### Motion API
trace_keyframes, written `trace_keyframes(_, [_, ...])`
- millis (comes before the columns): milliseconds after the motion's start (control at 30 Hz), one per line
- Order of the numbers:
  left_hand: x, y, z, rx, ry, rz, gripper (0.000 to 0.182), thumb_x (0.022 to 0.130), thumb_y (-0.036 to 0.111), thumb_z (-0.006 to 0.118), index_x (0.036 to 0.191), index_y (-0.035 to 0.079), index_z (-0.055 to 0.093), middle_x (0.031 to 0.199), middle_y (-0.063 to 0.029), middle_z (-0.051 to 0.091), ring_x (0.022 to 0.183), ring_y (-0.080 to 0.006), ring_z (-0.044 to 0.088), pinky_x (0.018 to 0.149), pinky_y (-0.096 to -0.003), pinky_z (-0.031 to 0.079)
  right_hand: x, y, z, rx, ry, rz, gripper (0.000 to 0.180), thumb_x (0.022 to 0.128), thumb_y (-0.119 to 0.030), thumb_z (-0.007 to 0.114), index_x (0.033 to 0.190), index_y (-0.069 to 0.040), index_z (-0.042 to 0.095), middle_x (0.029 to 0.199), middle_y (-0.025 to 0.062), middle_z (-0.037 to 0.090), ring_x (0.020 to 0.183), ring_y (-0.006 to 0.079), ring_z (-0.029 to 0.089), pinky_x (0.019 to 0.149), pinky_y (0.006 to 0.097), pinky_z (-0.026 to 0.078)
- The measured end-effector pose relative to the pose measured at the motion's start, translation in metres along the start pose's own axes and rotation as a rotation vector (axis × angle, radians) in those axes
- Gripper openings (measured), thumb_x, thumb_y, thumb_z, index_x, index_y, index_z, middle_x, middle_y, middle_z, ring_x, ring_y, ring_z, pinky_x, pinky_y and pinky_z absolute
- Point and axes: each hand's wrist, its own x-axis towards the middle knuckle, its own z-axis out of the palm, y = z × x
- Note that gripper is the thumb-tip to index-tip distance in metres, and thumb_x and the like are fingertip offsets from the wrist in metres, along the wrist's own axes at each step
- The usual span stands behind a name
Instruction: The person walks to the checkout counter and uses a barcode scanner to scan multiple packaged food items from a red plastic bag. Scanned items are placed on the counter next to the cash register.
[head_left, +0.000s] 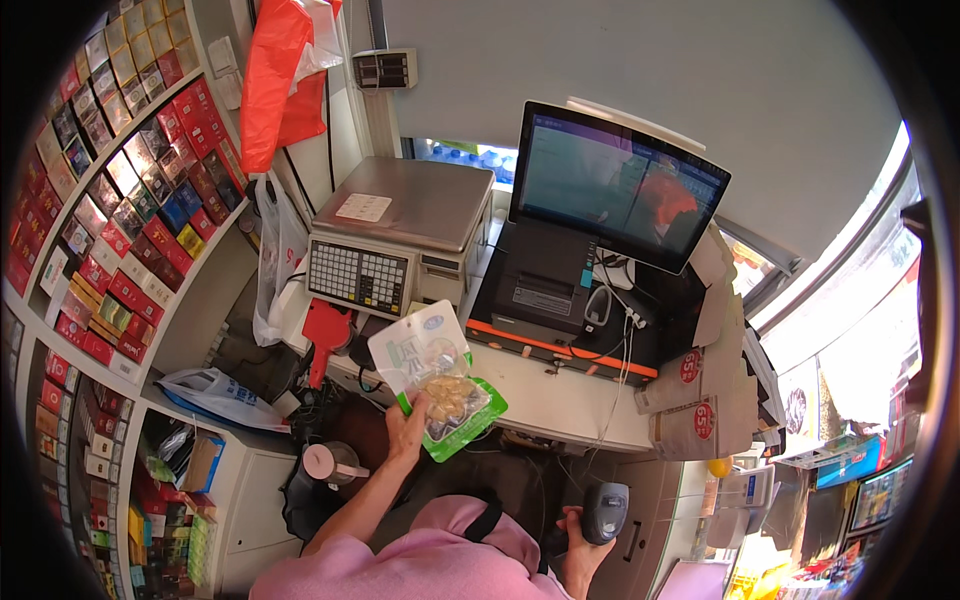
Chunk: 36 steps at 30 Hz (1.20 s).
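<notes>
My left hand (406, 426) grips the edge of a white and green plastic food pouch (442, 375). A clear window in the pouch shows pale brown pieces inside. It is held in the air in front of the counter (517, 390). Lower down, my right hand (585, 546) is closed around a grey handheld barcode scanner (606, 513). The scanner's handle is mostly hidden, and the scanner and pouch are well apart.
A weighing scale (420, 201) with a keypad stands at the counter's left. Beside it are a receipt printer (541, 281) and a monitor (622, 184) on a black cash drawer (562, 352). Shelves of boxed packs (142, 225) line the left. A lidded jug (330, 463) sits below.
</notes>
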Motion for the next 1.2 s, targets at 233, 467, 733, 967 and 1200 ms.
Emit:
trace_keyframes(233, [0.188,0.108,-0.024,0.241,0.109,0.461,0.036,0.087,0.032,0.068,0.095,-0.002,0.064,0.085,-0.0069,0.067,0.076,-0.0125,0.058,0.068,-0.0315,0.048,0.003,-0.014,0.008,-0.028,-0.132,-0.025,0.01,0.082,0.002,0.066,0.091,0.007,0.064,0.083,0.0131,0.069,0.066,0.0169,0.066,0.063,0.0285,0.054])
trace_keyframes(467, [0.32,0.188,-0.013,0.778,0.321,0.477,0.051,0.085,0.034,0.069,0.119,-0.001,0.055,0.099,-0.0145,0.063,0.092,-0.0326,0.06,0.085,-0.043,0.048,-0.003,-0.025,0.012,0.0,-0.092,-0.061,0.012,0.082,0.002,0.067,0.093,0.006,0.064,0.084,0.0127,0.069,0.065,0.0165,0.066,0.063,0.0288,0.053])
trace_keyframes(733, [0.127,0.1,0.026,0.998,0.22,1.044,0.066,0.077,0.037,0.072,0.123,-0.001,0.045,0.118,-0.0196,0.045,0.106,-0.0371,0.046,0.089,-0.0461,0.04,-0.005,-0.021,0.011,0.026,-0.054,-0.009,0.011,0.084,0.0,0.067,0.093,0.006,0.064,0.084,0.0121,0.07,0.067,0.0164,0.067,0.063,0.0281,0.054])
trace_keyframes(967, [0.092,0.018,0.027,1.188,0.064,0.771,0.081,0.066,0.024,0.082,0.135,0.009,0.041,0.122,-0.0224,0.041,0.111,-0.0427,0.041,0.091,-0.052,0.04,0.001,-0.024,0.015,-0.039,-0.147,-0.031,0.012,0.081,-0.001,0.07,0.09,0.006,0.066,0.085,0.01,0.071,0.069,0.0145,0.068,0.063,0.027,0.054])
trace_keyframes(1200, [0.085,0.046,0.02,0.894,-0.119,0.746,0.069,0.069,0.01,0.075,0.133,0.009,0.049,0.116,-0.024,0.043,0.112,-0.0437,0.043,0.097,-0.0511,0.037,-0.004,-0.026,0.016,-0.013,-0.119,-0.039,0.013,0.08,0.001,0.071,0.092,0.005,0.067,0.083,0.0095,0.071,0.068,0.0144,0.068,0.063,0.0265,0.054])
